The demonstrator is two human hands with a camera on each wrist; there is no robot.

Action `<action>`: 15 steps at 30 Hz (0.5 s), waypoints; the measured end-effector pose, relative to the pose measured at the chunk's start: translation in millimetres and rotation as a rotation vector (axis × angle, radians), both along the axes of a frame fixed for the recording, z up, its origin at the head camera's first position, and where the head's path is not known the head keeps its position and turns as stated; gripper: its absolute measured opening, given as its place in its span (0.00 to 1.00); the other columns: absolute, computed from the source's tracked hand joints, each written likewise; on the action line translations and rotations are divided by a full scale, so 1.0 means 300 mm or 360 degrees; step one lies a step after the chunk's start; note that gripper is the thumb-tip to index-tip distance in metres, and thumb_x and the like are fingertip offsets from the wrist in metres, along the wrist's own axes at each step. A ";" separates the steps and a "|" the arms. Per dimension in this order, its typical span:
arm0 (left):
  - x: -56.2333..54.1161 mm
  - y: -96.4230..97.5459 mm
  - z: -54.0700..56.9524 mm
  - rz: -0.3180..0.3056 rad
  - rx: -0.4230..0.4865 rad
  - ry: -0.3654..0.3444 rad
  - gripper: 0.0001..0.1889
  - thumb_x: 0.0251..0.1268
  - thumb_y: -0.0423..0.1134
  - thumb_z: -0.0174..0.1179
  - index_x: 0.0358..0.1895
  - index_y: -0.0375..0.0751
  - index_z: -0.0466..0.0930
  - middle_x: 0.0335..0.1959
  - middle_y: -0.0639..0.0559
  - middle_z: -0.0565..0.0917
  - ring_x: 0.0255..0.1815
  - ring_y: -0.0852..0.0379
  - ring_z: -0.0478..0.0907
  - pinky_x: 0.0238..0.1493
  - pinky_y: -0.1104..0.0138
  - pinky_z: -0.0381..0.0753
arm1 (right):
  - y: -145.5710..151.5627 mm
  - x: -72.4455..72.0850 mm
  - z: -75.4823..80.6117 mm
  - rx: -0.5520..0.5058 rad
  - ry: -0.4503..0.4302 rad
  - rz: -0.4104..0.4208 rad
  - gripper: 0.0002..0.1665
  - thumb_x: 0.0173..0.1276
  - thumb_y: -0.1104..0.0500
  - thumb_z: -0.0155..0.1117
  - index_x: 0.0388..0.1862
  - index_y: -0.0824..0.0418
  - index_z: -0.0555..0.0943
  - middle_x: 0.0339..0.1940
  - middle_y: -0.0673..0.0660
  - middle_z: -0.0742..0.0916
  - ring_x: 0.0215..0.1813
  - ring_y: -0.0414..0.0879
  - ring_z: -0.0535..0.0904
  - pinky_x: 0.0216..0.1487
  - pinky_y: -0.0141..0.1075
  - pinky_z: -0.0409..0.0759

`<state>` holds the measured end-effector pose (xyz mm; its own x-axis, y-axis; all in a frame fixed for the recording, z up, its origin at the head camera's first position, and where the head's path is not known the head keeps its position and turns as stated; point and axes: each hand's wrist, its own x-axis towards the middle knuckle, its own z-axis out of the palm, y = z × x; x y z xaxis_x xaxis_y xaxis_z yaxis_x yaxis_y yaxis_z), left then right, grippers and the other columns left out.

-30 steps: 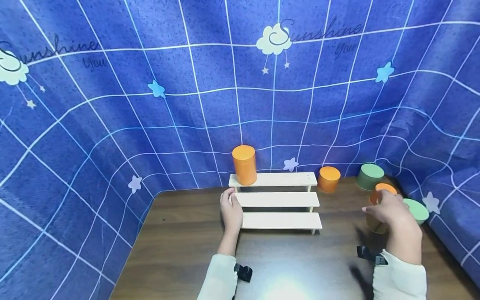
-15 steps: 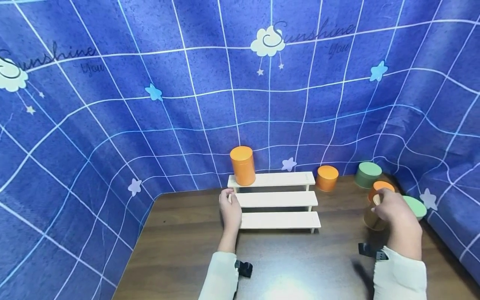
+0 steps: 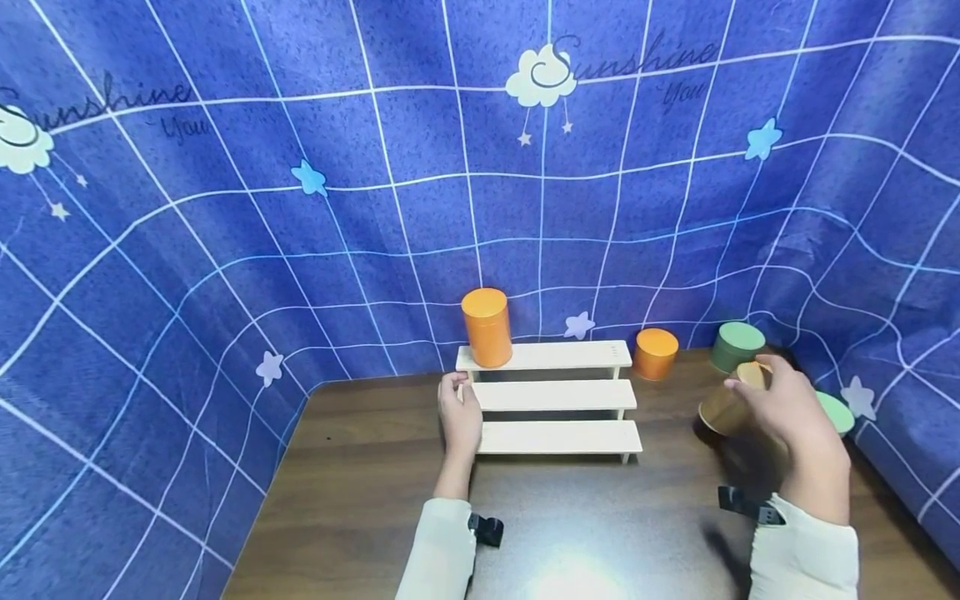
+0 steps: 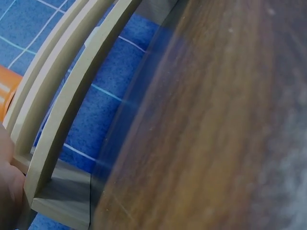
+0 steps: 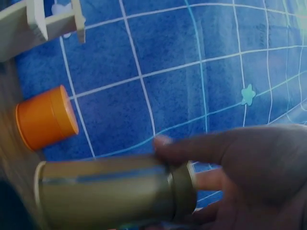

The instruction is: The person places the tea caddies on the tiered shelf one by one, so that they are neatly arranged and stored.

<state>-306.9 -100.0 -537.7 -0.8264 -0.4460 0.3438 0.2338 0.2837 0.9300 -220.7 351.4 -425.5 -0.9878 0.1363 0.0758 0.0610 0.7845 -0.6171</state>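
A gold-brown canister (image 3: pixel 724 410) is held near its lid by my right hand (image 3: pixel 795 417), tilted at the right of the table. Thumb and fingers pinch its lid end in the right wrist view, where the canister (image 5: pixel 110 191) lies sideways, slightly blurred. My left hand (image 3: pixel 460 421) grips the left end of a cream three-tier shelf (image 3: pixel 555 397). In the left wrist view only part of that hand (image 4: pixel 10 191) shows, against the shelf's end. A tall orange canister (image 3: pixel 487 329) stands upright at the left of the top tier.
A short orange canister (image 3: pixel 656 354) stands just right of the shelf. Behind my right hand is a green canister (image 3: pixel 738 346); another pale green lid (image 3: pixel 834 413) is partly hidden by that hand. A blue patterned curtain (image 3: pixel 375 208) surrounds the brown wooden table (image 3: pixel 360 467).
My right hand has taken hold of the gold-brown canister and moved it a little left and back, tilting it. The orange canister behind it is now hidden. My left hand stays in place.
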 end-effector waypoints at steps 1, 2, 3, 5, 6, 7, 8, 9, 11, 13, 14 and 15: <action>0.001 -0.001 -0.001 0.0003 -0.0002 0.0000 0.08 0.74 0.25 0.53 0.50 0.32 0.79 0.52 0.35 0.80 0.60 0.40 0.78 0.70 0.47 0.73 | -0.007 -0.001 0.002 -0.0037 0.0029 -0.0025 0.49 0.81 0.40 0.55 0.79 0.78 0.56 0.69 0.85 0.71 0.62 0.77 0.72 0.58 0.67 0.74; 0.001 -0.002 -0.001 0.0010 -0.0006 0.0002 0.08 0.74 0.26 0.53 0.50 0.32 0.79 0.52 0.35 0.80 0.60 0.40 0.78 0.70 0.46 0.73 | -0.015 -0.004 0.005 -0.0083 0.0063 -0.0045 0.50 0.80 0.39 0.56 0.79 0.78 0.56 0.70 0.85 0.71 0.63 0.76 0.72 0.56 0.64 0.75; 0.001 -0.004 0.000 0.0014 -0.0010 0.0008 0.08 0.74 0.25 0.53 0.50 0.32 0.79 0.52 0.35 0.80 0.61 0.40 0.78 0.70 0.46 0.72 | -0.023 -0.007 0.008 -0.0148 0.0094 -0.0064 0.50 0.79 0.39 0.57 0.79 0.77 0.57 0.70 0.85 0.71 0.63 0.76 0.72 0.55 0.59 0.78; -0.001 -0.006 0.002 0.0023 -0.0016 0.0018 0.07 0.75 0.26 0.53 0.50 0.32 0.79 0.52 0.35 0.80 0.61 0.40 0.78 0.70 0.46 0.72 | -0.042 -0.014 0.013 -0.0237 0.0163 -0.0118 0.50 0.78 0.40 0.59 0.79 0.76 0.59 0.69 0.84 0.74 0.60 0.68 0.77 0.49 0.41 0.81; -0.002 -0.007 0.004 0.0029 -0.0027 0.0025 0.07 0.75 0.26 0.53 0.50 0.32 0.79 0.52 0.35 0.80 0.61 0.40 0.78 0.70 0.46 0.73 | -0.052 -0.020 0.017 -0.0284 0.0199 -0.0153 0.49 0.77 0.40 0.61 0.79 0.75 0.60 0.68 0.83 0.75 0.56 0.61 0.79 0.45 0.32 0.79; -0.004 -0.007 0.006 0.0031 -0.0033 0.0030 0.07 0.75 0.26 0.53 0.50 0.31 0.78 0.52 0.35 0.80 0.61 0.40 0.78 0.70 0.46 0.73 | -0.062 -0.025 0.020 -0.0345 0.0239 -0.0196 0.49 0.76 0.41 0.63 0.79 0.74 0.62 0.67 0.81 0.77 0.52 0.52 0.81 0.40 0.25 0.77; -0.005 -0.007 0.008 0.0030 -0.0035 0.0032 0.07 0.76 0.27 0.53 0.50 0.31 0.78 0.52 0.35 0.80 0.61 0.40 0.78 0.70 0.46 0.73 | -0.073 -0.030 0.024 -0.0419 0.0277 -0.0245 0.48 0.75 0.42 0.65 0.79 0.72 0.63 0.66 0.79 0.79 0.48 0.44 0.81 0.36 0.21 0.77; -0.006 -0.006 0.009 0.0026 -0.0036 0.0032 0.08 0.76 0.27 0.53 0.50 0.31 0.79 0.52 0.35 0.80 0.61 0.40 0.78 0.70 0.46 0.73 | -0.083 -0.035 0.027 -0.0492 0.0314 -0.0307 0.47 0.73 0.43 0.67 0.79 0.70 0.65 0.63 0.75 0.82 0.45 0.36 0.80 0.33 0.18 0.76; -0.006 -0.003 0.009 0.0025 -0.0039 0.0020 0.07 0.76 0.27 0.53 0.50 0.32 0.79 0.52 0.36 0.81 0.61 0.40 0.78 0.70 0.46 0.73 | -0.104 -0.045 0.034 -0.0618 0.0391 -0.0446 0.44 0.70 0.45 0.72 0.78 0.65 0.69 0.53 0.58 0.88 0.38 0.25 0.74 0.32 0.17 0.75; -0.004 0.000 0.007 0.0019 -0.0030 0.0014 0.07 0.76 0.27 0.53 0.50 0.31 0.79 0.52 0.35 0.81 0.61 0.40 0.79 0.70 0.46 0.74 | -0.128 -0.053 0.038 -0.0758 0.0484 -0.0551 0.40 0.69 0.48 0.73 0.75 0.60 0.73 0.45 0.42 0.86 0.36 0.23 0.73 0.33 0.17 0.75; -0.003 0.002 0.005 0.0020 -0.0028 0.0011 0.07 0.76 0.27 0.53 0.50 0.31 0.79 0.52 0.35 0.81 0.61 0.39 0.79 0.70 0.46 0.74 | -0.142 -0.057 0.039 -0.0820 0.0527 -0.0584 0.38 0.69 0.49 0.74 0.74 0.59 0.74 0.42 0.36 0.83 0.37 0.24 0.73 0.34 0.17 0.75; -0.001 0.003 0.003 0.0024 -0.0030 0.0012 0.07 0.76 0.26 0.53 0.49 0.31 0.79 0.51 0.35 0.81 0.61 0.39 0.79 0.69 0.46 0.74 | -0.157 -0.063 0.040 -0.0868 0.0571 -0.0602 0.36 0.70 0.50 0.73 0.73 0.58 0.75 0.40 0.31 0.80 0.39 0.25 0.74 0.37 0.17 0.75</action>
<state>-307.3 -99.2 -536.9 -0.8170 -0.4516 0.3585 0.2366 0.3044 0.9227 -239.6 304.2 -413.3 -0.7937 0.5715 0.2086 -0.0123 0.3277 -0.9447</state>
